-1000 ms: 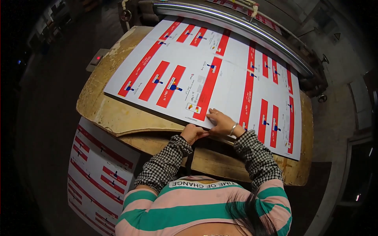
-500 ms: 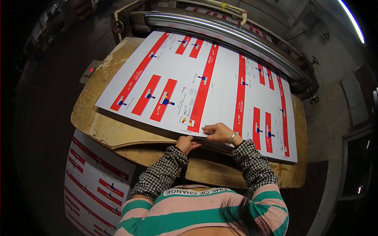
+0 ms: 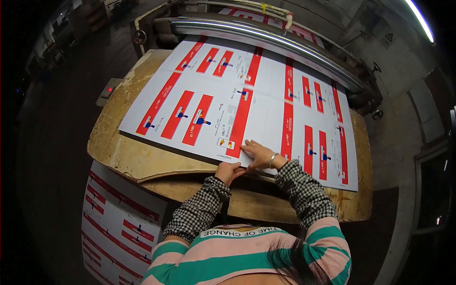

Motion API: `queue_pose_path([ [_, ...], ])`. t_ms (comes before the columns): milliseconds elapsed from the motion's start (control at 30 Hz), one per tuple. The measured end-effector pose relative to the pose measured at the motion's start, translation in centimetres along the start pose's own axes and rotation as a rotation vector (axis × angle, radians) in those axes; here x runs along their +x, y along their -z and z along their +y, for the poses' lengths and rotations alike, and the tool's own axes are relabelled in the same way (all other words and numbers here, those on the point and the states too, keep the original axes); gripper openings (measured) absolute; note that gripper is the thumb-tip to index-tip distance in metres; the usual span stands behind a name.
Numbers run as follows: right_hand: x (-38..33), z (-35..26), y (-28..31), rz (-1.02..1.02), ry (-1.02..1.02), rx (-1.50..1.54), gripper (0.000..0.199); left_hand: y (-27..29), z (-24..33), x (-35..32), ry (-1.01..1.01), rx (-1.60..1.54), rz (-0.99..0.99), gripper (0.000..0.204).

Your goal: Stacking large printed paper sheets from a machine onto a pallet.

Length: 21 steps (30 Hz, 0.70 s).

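Observation:
A large printed sheet [image 3: 204, 102], white with red bars and small blue figures, lies on top of a stack on the worn wooden table. My left hand [image 3: 229, 173] is at the sheet's near edge, thumb on top and fingers around the edge, partly hidden underneath. Just to its right, my right hand [image 3: 259, 155], with a bracelet at the wrist, rests on the sheet near that edge, fingers stretched out over the print. Farther off, a second sheet of like print [image 3: 273, 71] overlaps the first and reaches the metal roller [image 3: 270, 40].
The roller machine spans the table's far side, with a pipe [image 3: 263, 8] above it and a small wheel [image 3: 140, 37] at its left. Below the table on the left lie more printed sheets [image 3: 111, 209]. A box with a red light [image 3: 109, 91] stands beside the table [image 3: 111, 128].
The farther sheet has slid away toward the roller, and its near edge now lies across the stack. My right hand has gone from bent fingers at the edge to lying flatter on the sheet.

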State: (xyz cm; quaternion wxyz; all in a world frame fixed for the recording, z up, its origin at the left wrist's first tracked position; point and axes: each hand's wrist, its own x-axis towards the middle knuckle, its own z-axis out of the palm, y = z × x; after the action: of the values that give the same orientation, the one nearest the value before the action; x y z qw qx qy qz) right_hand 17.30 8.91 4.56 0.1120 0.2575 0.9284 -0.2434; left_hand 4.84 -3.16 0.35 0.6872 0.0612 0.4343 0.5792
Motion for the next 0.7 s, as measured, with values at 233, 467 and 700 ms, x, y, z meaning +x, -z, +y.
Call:
queue_pose_path([
  [233,-2.8,-0.9,6.3,0.169,-0.085,0.586,0.025,-0.4,0.5,-0.6,0.029,-0.041,-0.071,0.024],
  [467,-3.2,0.0,1.3,0.318,0.005,0.651,0.031,-1.4,0.5,-0.6,0.061,0.043,0.062,0.031],
  [700,0.1,1.3,1.1,0.114,-0.128,0.442,0.035,1.2,-1.6,0.3,-0.042,0.059,-0.045,0.03],
])
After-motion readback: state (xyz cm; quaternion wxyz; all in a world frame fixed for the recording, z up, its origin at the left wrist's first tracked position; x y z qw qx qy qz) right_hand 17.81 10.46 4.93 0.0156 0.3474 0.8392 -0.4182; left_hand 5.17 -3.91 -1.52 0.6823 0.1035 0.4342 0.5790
